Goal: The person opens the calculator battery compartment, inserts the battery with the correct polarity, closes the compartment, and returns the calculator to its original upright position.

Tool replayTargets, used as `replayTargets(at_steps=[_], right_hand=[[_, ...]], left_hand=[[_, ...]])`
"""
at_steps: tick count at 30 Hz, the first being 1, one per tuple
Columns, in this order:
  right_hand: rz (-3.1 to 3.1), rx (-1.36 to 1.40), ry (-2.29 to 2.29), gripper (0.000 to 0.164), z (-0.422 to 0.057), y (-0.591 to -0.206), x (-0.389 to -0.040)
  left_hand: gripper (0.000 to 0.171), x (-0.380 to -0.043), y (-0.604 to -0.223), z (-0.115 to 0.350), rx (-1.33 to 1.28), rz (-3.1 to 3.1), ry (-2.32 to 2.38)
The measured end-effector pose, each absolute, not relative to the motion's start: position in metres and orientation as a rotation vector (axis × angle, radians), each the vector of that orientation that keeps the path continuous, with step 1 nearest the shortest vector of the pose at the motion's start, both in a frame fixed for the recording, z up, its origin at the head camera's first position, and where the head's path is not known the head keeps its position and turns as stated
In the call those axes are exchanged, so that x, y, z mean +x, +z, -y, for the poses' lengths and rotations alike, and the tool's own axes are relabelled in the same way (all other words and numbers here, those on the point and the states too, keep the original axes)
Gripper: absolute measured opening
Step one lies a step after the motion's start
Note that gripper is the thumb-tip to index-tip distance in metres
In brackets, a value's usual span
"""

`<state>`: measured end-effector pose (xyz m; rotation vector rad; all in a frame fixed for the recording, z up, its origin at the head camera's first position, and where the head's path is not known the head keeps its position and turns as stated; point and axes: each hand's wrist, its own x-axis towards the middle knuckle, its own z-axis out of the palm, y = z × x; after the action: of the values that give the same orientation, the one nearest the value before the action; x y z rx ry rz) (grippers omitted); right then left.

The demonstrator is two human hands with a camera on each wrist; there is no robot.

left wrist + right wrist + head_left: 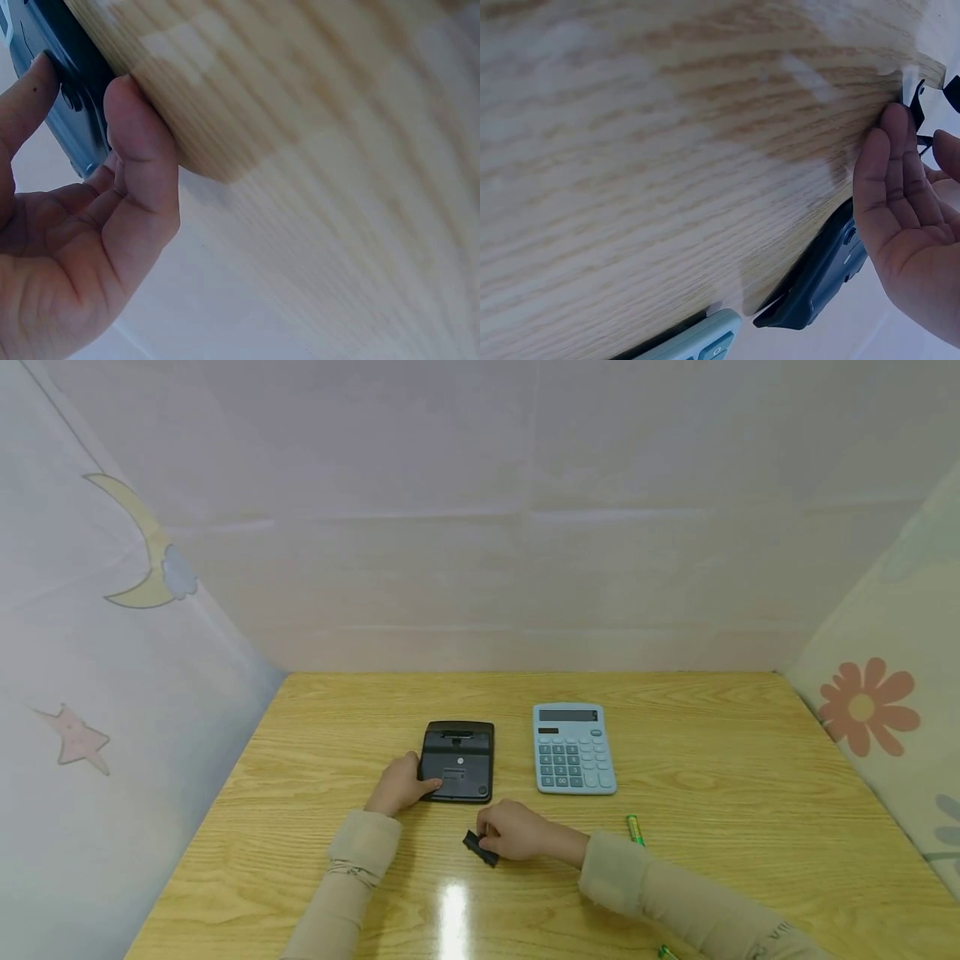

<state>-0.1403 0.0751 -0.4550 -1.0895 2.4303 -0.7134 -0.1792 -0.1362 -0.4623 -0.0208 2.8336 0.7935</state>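
"What did the left hand [400, 787] grip?"

"The left edge of the black device [456, 768], a round-cornered plastic slab on the wood-grained table [712, 735], left of the pale-blue calculator [576, 758]."

"And the right hand [513, 829]?"

"It pinched a narrow black strip [482, 850] just nearer the person than that slab."
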Motion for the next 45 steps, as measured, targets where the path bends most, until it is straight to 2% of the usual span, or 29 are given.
replayTargets(at_steps=[18, 31, 45], right_hand=[[-2.455, -1.099, -0.670, 0.009, -0.077, -0.455, -0.139], [-2.455, -1.098, -0.678, 0.019, -0.081, -0.452, -0.136], [-2.470, -1.073, -0.706, 0.023, -0.092, -0.448, -0.136]], left_hand=[[0.045, -0.180, -0.463, 0.136, -0.023, -2.837, 0.798], [0.047, -0.180, -0.464, 0.137, -0.025, -2.834, 0.796], [0.047, -0.181, -0.465, 0.137, -0.014, -2.827, 0.790]])
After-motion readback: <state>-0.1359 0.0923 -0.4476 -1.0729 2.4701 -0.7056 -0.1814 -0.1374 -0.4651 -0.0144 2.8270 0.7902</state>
